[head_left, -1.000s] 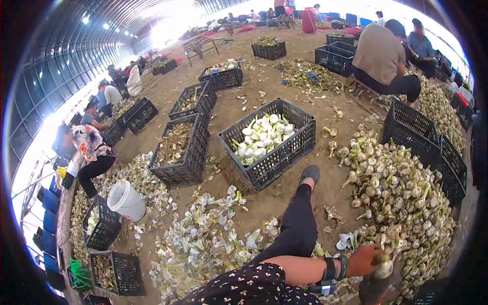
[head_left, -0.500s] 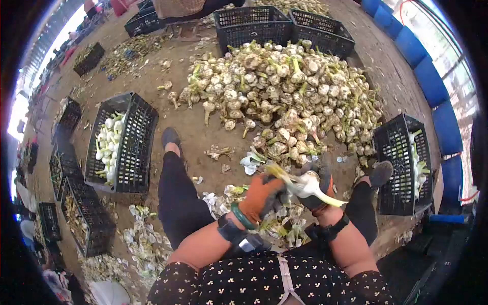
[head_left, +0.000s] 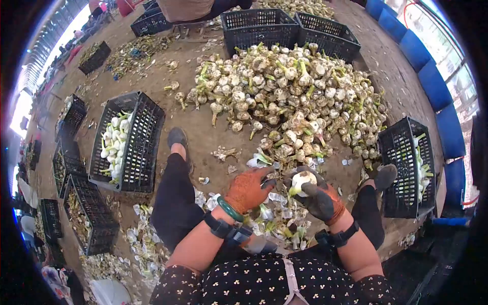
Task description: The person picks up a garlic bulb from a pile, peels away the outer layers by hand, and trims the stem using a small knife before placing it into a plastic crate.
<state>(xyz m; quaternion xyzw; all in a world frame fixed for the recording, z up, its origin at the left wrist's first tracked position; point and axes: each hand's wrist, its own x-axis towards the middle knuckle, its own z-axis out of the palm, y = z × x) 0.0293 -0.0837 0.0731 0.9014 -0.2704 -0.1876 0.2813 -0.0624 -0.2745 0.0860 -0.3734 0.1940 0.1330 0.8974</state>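
Observation:
My right hand (head_left: 321,198), in an orange and dark glove, is closed around a garlic bulb (head_left: 303,180). The bulb is white with a brown root patch, and its pale green stem end points down and left. Just left of it, my left hand (head_left: 249,189), in a similar glove, has its fingers apart and holds nothing I can see. Below both hands lie loose garlic skins and leaves (head_left: 277,216) on the ground between my legs. Beyond them rises a large heap of unpeeled garlic bulbs (head_left: 284,86).
On the left, a black crate (head_left: 145,145) holds cleaned white garlic. Another black crate (head_left: 406,168) with garlic stands by my right foot. Two crates (head_left: 259,30) sit behind the heap, near a seated person (head_left: 188,7). Blue barrels (head_left: 432,81) line the right side.
My left hand has come off the garlic and moved slightly left, its fingers opening. The bulb has turned in my right hand, and its loose outer leaves are gone. The view has shifted slightly.

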